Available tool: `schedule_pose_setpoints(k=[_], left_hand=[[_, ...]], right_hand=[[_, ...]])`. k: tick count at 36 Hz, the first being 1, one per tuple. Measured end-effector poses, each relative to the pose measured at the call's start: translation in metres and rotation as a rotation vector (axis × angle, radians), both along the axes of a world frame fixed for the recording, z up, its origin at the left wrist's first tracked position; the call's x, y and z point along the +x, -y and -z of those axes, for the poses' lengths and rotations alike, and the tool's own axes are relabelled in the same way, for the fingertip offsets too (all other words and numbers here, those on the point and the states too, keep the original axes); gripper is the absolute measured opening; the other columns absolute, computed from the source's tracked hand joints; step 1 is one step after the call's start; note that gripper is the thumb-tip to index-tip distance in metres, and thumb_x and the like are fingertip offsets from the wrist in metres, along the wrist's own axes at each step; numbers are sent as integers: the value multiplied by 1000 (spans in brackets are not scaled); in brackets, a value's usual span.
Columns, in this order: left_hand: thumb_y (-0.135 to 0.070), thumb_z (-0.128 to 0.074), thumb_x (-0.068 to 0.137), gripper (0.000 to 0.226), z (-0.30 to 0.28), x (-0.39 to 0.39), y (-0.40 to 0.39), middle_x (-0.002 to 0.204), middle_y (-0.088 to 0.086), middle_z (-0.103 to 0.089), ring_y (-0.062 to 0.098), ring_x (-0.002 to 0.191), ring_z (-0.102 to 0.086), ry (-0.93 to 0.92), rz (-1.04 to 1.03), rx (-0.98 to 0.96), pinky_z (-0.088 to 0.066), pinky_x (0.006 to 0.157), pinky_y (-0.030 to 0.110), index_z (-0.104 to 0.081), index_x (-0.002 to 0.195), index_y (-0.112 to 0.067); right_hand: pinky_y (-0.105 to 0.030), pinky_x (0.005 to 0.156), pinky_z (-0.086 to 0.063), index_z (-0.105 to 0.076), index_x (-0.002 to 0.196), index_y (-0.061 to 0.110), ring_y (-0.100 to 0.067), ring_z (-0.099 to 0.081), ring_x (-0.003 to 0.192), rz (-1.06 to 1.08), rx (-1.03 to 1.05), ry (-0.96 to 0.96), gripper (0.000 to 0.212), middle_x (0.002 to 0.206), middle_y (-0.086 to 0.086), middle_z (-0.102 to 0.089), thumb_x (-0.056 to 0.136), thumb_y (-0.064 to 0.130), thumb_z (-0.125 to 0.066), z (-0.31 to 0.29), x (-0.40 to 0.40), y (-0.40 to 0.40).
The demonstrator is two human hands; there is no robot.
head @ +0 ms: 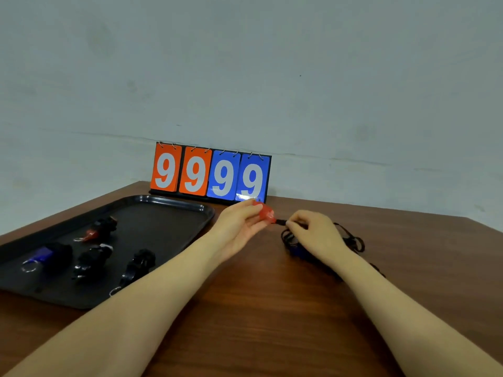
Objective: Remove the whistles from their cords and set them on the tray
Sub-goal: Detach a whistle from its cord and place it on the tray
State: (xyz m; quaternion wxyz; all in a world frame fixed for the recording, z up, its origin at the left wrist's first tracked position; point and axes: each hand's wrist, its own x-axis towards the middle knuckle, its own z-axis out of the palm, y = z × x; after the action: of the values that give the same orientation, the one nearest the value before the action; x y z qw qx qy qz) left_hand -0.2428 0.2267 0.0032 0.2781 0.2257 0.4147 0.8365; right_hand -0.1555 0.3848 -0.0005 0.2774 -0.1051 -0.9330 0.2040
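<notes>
My left hand (239,227) pinches a red whistle (265,212) just right of the black tray (174,204). My right hand (317,235) grips the black cord's clip (281,221) right at the whistle's end. The rest of the black cord (353,240) lies bunched on the table under and behind that hand, next to something blue (299,250), partly hidden. On the tray lie a red whistle (94,232), a blue whistle (40,255) and two black whistles (91,261) (137,263), some with key rings.
A flip scoreboard (209,174) showing 9 9 9 9 on orange and blue cards stands at the back edge of the brown wooden table (258,308), against a pale wall. The tray fills the table's left side.
</notes>
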Motion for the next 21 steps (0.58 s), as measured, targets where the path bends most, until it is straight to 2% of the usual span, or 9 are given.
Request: schedule_pose_setpoints(k=[3, 5, 9, 12, 14, 17, 18, 21], left_hand=[[-3, -53, 94, 23, 1, -4, 4, 111, 15, -65, 21, 102, -66, -105, -101, -67, -56, 84, 31, -60, 116, -6], [-6, -56, 94, 20, 4, -4, 5, 111, 13, -68, 21, 103, -66, -196, -198, -147, -55, 83, 26, -64, 112, -12], [-9, -60, 92, 25, 9, -7, 5, 109, 14, -68, 22, 101, -67, -256, -319, -235, -54, 78, 23, -65, 116, -9], [-13, -62, 91, 26, 10, -7, 4, 110, 10, -67, 18, 99, -66, -352, -371, -307, -54, 73, 20, -66, 117, -11], [-15, -63, 91, 25, 11, -7, 4, 108, 7, -68, 15, 98, -66, -413, -409, -355, -54, 72, 19, -66, 116, -12], [-16, -61, 92, 25, 10, -7, 2, 107, 3, -68, 12, 96, -65, -456, -409, -373, -54, 71, 17, -66, 116, -13], [-15, -61, 93, 24, 10, -6, 2, 107, 3, -67, 12, 96, -65, -461, -400, -373, -55, 71, 17, -66, 116, -12], [-13, -60, 93, 23, 8, -4, 0, 106, 5, -68, 13, 98, -66, -433, -361, -361, -55, 82, 23, -66, 114, -10]], right_hand=[[-28, 70, -46, -66, 86, 31, -4, -56, 75, -82, 126, 88, 13, 75, 17, -61, 93, 33, -56, 2, -4, 15], [-27, 69, -45, -65, 84, 32, 0, -55, 72, -156, 110, 66, 12, 72, 18, -62, 93, 32, -57, 2, -6, 24], [-22, 76, -47, -68, 89, 29, 0, -59, 80, -272, 61, 13, 13, 81, 19, -65, 93, 28, -56, 3, -5, 37], [-9, 66, -41, -68, 88, 24, 4, -58, 71, -322, -83, -74, 15, 72, 20, -63, 95, 20, -55, 1, -1, 42], [-8, 61, -40, -67, 82, 25, 4, -56, 64, -336, -220, -149, 20, 66, 20, -62, 95, 16, -55, -1, 1, 42], [-8, 64, -43, -67, 82, 23, 4, -61, 72, -295, -385, -240, 21, 79, 13, -69, 96, 17, -52, -4, 0, 38], [-8, 62, -43, -68, 85, 20, 3, -60, 69, -271, -423, -257, 21, 78, 9, -69, 97, 18, -51, -5, 0, 37], [-7, 52, -39, -69, 91, 13, 9, -52, 57, -234, -455, -268, 22, 61, 17, -61, 98, 19, -49, -7, 1, 31]])
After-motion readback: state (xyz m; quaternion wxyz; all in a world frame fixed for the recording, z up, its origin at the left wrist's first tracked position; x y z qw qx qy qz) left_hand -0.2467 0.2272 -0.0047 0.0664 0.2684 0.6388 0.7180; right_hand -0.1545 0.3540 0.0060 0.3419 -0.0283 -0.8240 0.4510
